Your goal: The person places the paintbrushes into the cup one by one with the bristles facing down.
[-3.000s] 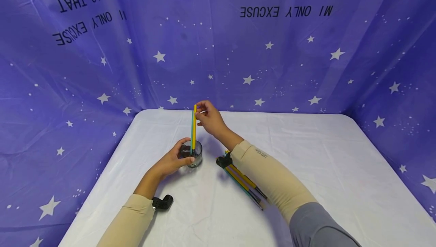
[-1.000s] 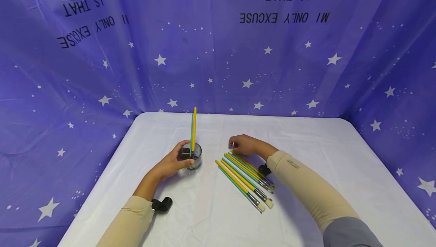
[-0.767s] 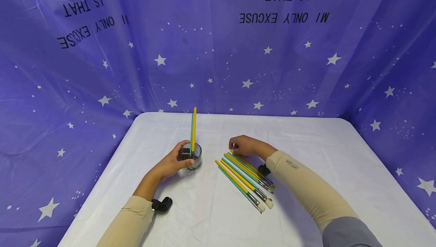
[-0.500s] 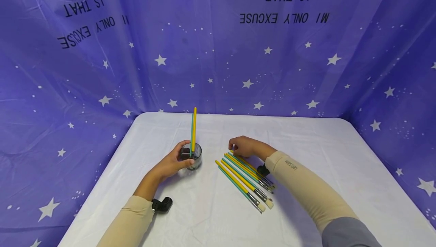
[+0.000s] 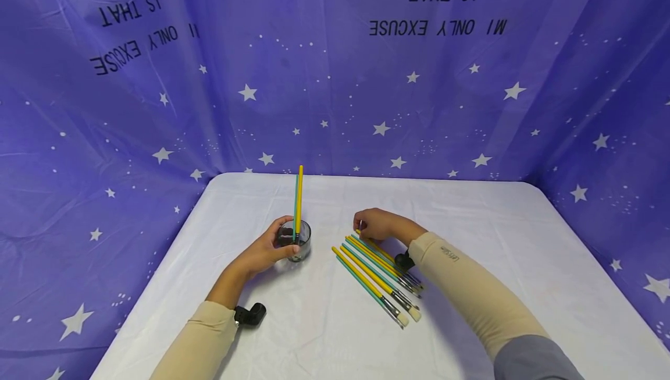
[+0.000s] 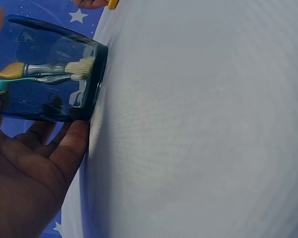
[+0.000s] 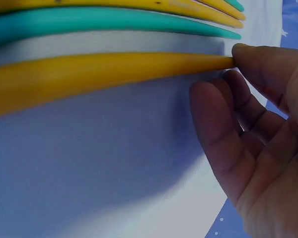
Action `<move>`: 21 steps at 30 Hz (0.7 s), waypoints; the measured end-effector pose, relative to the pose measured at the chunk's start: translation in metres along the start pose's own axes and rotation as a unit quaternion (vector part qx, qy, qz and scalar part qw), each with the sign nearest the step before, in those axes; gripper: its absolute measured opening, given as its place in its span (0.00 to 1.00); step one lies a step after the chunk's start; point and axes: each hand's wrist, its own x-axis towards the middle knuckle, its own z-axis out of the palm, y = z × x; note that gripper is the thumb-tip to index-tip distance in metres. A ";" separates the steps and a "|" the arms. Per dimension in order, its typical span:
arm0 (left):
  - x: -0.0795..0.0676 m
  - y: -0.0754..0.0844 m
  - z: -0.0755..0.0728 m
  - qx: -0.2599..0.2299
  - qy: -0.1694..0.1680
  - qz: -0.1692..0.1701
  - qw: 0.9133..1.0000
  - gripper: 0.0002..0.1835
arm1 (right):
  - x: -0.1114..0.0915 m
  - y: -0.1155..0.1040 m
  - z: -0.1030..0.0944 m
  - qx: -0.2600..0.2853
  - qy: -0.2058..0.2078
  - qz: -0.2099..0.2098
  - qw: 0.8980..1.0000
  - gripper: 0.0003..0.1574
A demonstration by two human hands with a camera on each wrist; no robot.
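Note:
My left hand (image 5: 264, 252) holds a clear glass (image 6: 49, 101), thumb and fingers around its sides. Two paintbrushes stand in it bristles down, one with a yellow handle (image 5: 300, 194) and one with a teal handle (image 5: 295, 208); their pale bristles (image 6: 82, 67) reach the glass bottom. At the far end of the brush row, my right hand (image 5: 378, 224) has its fingertips at the thin handle end of a yellow paintbrush (image 7: 109, 74) and pinches it. That paintbrush lies a little apart from its neighbours in the right wrist view, with its bristle end partly covered in the head view.
Several yellow and teal paintbrushes (image 5: 366, 270) lie side by side on the white tablecloth (image 5: 293, 333), bristles toward me. A purple star-printed curtain (image 5: 335, 100) hangs behind and at both sides of the table.
My right hand has left the yellow paintbrush standing in the glass and moved right to the lying row. In the last second it stays at the handle end. My left hand keeps holding the glass.

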 end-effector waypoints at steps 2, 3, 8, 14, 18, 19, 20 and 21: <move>0.000 0.000 0.000 0.002 0.000 0.000 1.000 0.42 | -0.002 0.000 -0.001 0.011 -0.003 0.002 1.000 0.08; 0.001 0.001 0.000 0.003 0.001 0.000 1.000 0.42 | -0.002 0.001 -0.002 0.012 -0.004 -0.002 1.000 0.08; 0.000 0.002 0.001 0.004 0.007 -0.008 1.000 0.42 | -0.005 0.001 -0.005 0.027 -0.004 -0.013 1.000 0.08; -0.001 0.003 0.001 0.001 0.008 -0.021 1.000 0.43 | -0.005 0.002 -0.008 0.036 -0.005 -0.014 0.999 0.07; -0.001 0.003 0.001 -0.001 0.005 -0.020 1.000 0.43 | -0.004 0.004 -0.011 0.048 -0.003 -0.010 0.999 0.07; -0.001 0.003 0.001 -0.002 0.005 -0.020 1.000 0.43 | -0.004 0.004 -0.012 0.054 -0.003 -0.010 0.998 0.07; -0.001 0.003 0.001 -0.003 0.005 -0.019 1.000 0.43 | -0.004 0.004 -0.013 0.059 -0.002 -0.010 0.998 0.07; -0.001 0.003 0.001 -0.002 0.005 -0.018 1.000 0.43 | -0.004 0.004 -0.015 0.065 -0.002 -0.012 0.998 0.08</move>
